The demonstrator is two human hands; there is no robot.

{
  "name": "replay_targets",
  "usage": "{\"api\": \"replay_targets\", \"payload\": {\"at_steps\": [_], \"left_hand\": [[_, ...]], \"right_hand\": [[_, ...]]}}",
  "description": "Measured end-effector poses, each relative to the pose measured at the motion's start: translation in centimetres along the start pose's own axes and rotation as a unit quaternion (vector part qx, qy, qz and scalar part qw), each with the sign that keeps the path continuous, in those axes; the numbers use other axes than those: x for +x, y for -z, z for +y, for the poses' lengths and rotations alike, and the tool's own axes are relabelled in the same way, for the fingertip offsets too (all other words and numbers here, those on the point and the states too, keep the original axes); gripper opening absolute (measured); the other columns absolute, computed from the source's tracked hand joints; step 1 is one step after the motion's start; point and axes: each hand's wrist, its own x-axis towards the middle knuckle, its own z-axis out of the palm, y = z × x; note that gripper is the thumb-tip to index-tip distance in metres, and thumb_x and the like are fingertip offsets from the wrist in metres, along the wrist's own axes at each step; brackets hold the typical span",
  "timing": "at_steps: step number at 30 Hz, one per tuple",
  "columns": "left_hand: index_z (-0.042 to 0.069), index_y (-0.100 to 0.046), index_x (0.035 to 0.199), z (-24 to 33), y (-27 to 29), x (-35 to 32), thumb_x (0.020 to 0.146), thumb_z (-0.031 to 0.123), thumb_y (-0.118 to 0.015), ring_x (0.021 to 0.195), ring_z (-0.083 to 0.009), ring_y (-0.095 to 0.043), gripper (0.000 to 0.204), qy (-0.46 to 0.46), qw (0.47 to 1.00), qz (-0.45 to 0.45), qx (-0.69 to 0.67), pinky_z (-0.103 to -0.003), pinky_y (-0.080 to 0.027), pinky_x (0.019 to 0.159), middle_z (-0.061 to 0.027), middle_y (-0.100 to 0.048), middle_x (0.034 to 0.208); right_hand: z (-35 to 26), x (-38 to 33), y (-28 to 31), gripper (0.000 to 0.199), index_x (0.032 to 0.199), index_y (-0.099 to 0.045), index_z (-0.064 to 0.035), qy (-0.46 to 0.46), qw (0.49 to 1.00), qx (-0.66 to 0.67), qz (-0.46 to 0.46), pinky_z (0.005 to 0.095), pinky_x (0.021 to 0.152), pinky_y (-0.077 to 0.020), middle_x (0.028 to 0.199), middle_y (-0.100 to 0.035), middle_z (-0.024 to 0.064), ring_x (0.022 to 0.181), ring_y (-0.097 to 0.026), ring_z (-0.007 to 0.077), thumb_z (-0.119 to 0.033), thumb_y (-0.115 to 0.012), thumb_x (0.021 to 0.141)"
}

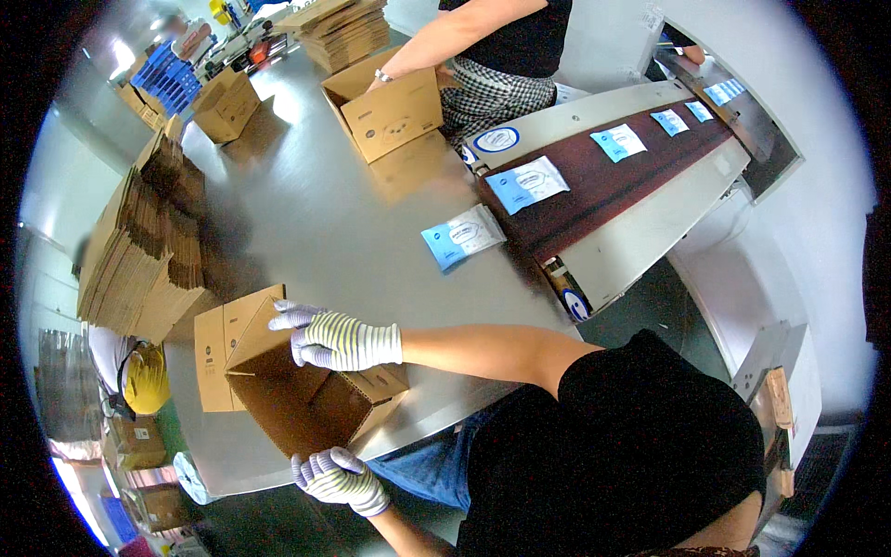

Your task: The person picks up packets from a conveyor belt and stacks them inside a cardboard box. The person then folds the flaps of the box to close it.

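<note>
Steel tabletop (306, 213) underfoot of the work. Nearest, left hand (336, 478) in a striped glove, grip closed on the low edge of an open brown carton (297, 399) at the tabletop's near rim. Right hand (342, 340) curled over its upper flap. Carton stood up and tipped toward the body, apparently empty, flaps unsealed. Beyond, one blue-and-white pouch (462, 236) lying loose, more on the conveyor belt (594, 181). Judged barely begun: box formed, filling and closing left.
</note>
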Motion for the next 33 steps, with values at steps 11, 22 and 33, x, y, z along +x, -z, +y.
{"api": "replay_targets", "payload": {"at_steps": [11,22,33], "left_hand": [[0.004,-0.048,0.061,0.5,0.5,1.6,0.091,0.018,-0.045,0.068,-0.0377,-0.055,0.033,-0.030,1.000,0.004,-0.003,-0.046,-0.047,0.075,-0.0155,-0.050,0.059],[0.009,-0.046,0.066,-0.6,-0.6,1.1,0.083,0.011,-0.047,0.058,-0.0283,-0.052,0.017,-0.066,0.996,0.051,0.021,-0.044,-0.049,0.076,-0.0083,-0.049,0.059],[0.008,-0.047,0.066,-0.4,-0.3,1.0,0.088,0.013,-0.044,0.059,-0.0283,-0.051,0.023,-0.050,0.998,0.034,0.008,-0.043,-0.047,0.076,-0.0085,-0.047,0.060]], "right_hand": [[-0.3,-0.5,0.2,0.025,0.109,-0.059,-0.0079,-0.018,0.999,-0.038,0.010,0.0451,0.111,-0.0262,0.140,-0.040,0.0169,0.134,-0.032,0.0370,-0.027,-0.051,0.093],[-1.2,-7.1,8.8,0.041,0.114,-0.055,-0.0005,-0.165,0.959,-0.204,-0.103,0.0426,0.093,-0.0452,0.117,-0.058,0.0203,0.107,-0.056,0.0367,-0.033,-0.059,0.089],[2.0,-4.0,27.4,0.036,0.106,-0.064,-0.0027,-0.332,0.783,-0.466,-0.245,0.0422,0.085,-0.0495,0.103,-0.067,0.0184,0.099,-0.063,0.0335,-0.032,-0.060,0.085]]}}
